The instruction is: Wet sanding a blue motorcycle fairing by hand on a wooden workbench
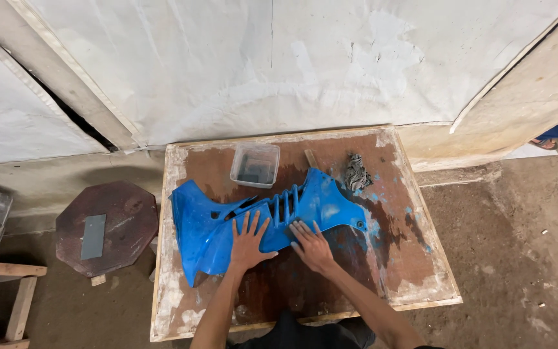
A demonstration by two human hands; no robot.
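A large blue plastic fairing panel (214, 223) with slotted vents lies flat on a worn wooden board (408, 258). My left hand (248, 240) rests palm down on the panel's lower middle, fingers spread. Just to its right, my right hand (311, 244) presses flat on the panel's lower edge, fingers apart and partly on the board. Neither hand grips anything.
A clear plastic tub (255, 164) stands at the board's far edge, with a crumpled grey rag (357, 172) to its right. An octagonal dark stool (107, 226) carrying a grey sheet (93, 236) stands to the left. White sheeting covers the wall behind.
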